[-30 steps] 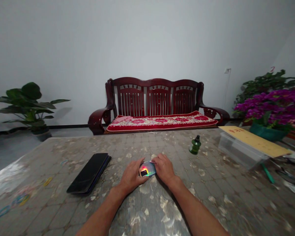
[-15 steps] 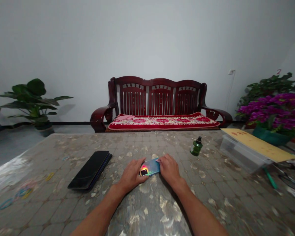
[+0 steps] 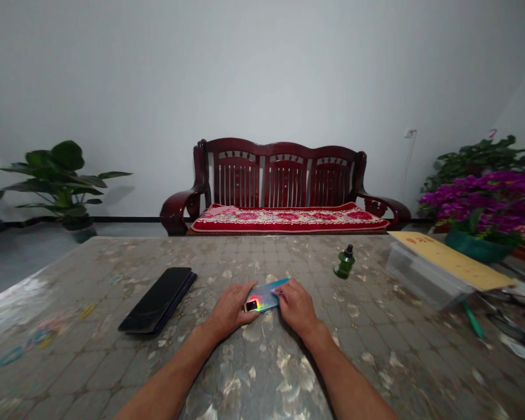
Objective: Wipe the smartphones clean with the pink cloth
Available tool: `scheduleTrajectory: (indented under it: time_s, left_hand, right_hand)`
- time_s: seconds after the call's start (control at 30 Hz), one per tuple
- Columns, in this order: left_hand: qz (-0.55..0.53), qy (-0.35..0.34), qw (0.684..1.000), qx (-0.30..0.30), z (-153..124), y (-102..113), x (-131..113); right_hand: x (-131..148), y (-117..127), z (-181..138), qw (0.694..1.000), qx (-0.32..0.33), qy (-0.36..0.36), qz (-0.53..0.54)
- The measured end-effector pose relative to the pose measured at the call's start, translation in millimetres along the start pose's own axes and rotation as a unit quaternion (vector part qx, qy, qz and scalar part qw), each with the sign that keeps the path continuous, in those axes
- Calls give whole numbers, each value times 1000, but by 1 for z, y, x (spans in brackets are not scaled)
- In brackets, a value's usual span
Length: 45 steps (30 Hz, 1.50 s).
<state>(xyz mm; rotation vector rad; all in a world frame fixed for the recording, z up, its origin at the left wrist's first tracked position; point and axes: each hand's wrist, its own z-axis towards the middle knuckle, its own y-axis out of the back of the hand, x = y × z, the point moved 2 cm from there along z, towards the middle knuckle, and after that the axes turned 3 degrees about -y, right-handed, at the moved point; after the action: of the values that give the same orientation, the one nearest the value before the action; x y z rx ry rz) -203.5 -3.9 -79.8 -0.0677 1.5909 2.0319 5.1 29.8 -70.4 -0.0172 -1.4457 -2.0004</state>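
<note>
Centrally, on the patterned table [image 3: 284, 373], left hand [image 3: 230, 306] and right hand [image 3: 298, 303] grip opposite ends of a phone [image 3: 266, 296], a black case [image 3: 157, 298] to its left, a green bottle [image 3: 344, 263] to its right, and a red bench [image 3: 284, 186] by the white wall [image 3: 262, 70].

1. Phone back [image 3: 265, 296]: glossy, iridescent sheen, smooth.
2. Table [image 3: 262, 373]: glossy cover w/ marbled tile print.
3. Black tablet [image 3: 156, 300]: glossy glass face.
4. Small bottle [image 3: 343, 263]: green, shiny, prob. plastic.
5. Box [image 3: 420, 274]: clear plastic; paper envelope [image 3: 455, 259] matt.
6. Bench [image 3: 284, 175]: polished dark wood, cloth cushion [image 3: 289, 217].
</note>
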Motion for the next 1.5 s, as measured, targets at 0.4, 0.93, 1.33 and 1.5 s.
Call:
scheduleTrajectory:
  time_s: [0.4,0.93,1.33,1.5]
  left_hand:
    - [-62,17,998,13,3,17,-8]
    - [-128,109,982,-91,11,13,10]
    - [-360,236,837,-338,41,-5,4]
    - [-465,255,765,-366,67,-15,-13]
  right_hand:
    - [-33,-1,35,933,-49,-152,323]
    - [6,-23,40,702,-159,-278,636]
    - [31,-16,32,659,-241,-294,649]
    - [45,-8,28,695,-275,-268,609]
